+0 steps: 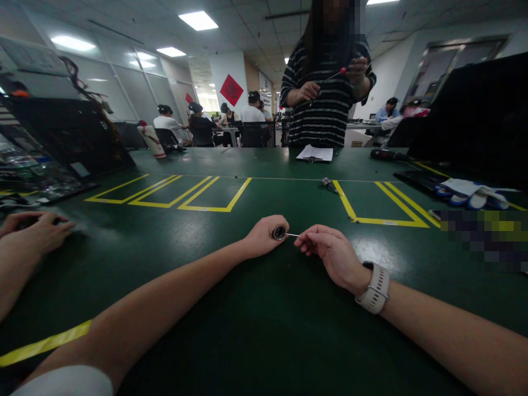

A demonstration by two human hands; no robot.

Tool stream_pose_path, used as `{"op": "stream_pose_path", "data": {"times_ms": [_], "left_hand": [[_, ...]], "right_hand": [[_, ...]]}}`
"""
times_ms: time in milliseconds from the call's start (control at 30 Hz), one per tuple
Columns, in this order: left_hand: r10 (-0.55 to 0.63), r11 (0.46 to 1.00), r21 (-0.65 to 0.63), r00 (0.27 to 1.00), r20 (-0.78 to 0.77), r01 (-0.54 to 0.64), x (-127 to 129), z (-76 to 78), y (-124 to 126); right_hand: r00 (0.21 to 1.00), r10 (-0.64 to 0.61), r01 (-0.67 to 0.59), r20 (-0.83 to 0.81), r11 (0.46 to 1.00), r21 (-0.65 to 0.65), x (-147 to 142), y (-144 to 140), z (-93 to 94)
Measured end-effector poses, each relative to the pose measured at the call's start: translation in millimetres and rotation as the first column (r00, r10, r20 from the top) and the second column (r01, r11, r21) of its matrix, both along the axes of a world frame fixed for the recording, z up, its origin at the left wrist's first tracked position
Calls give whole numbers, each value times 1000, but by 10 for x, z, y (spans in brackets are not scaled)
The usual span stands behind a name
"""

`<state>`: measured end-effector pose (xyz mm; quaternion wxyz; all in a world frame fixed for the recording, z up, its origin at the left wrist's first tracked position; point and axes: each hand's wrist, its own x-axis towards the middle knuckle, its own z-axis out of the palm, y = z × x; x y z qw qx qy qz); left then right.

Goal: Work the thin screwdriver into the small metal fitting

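My left hand (264, 236) is wrapped round a small dark cylinder, whose round metal-rimmed end (279, 233) faces me. From the right, my right hand (324, 245) pinches a thin metal rod (293, 235) between thumb and fingers. The rod's far tip reaches the side of the cylinder at my left fingers; whether it enters cannot be seen. Both hands are just above the green table (247, 308). A tiny ring (289, 266) lies on the tabletop below them. My right wrist wears a light watch strap (375, 289).
Yellow tape (206, 209) marks boxes on the table. Beyond lie a grey metal part (329, 185) and a clipboard (315, 153); gloves (472, 193) are at right. Another person's hand (39, 234) rests at left. Across the table a person (319, 104) holds a red-tipped rod.
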<state>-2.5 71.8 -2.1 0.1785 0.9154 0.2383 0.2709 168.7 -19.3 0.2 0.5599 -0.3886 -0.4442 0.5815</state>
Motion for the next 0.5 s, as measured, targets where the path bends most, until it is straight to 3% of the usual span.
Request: {"op": "stream_pose_path", "data": {"times_ms": [200, 400, 500], "left_hand": [[41, 999, 35, 999, 19, -41, 13, -26, 9], [117, 985, 132, 992, -54, -109, 25, -49, 24], [128, 980, 158, 990, -62, -117, 21, -50, 23]], "right_hand": [[998, -51, 49, 32, 998, 50, -31, -12, -17], [976, -66, 38, 208, 990, 136, -30, -23, -40], [983, -55, 33, 173, 991, 127, -16, -12, -42]]}}
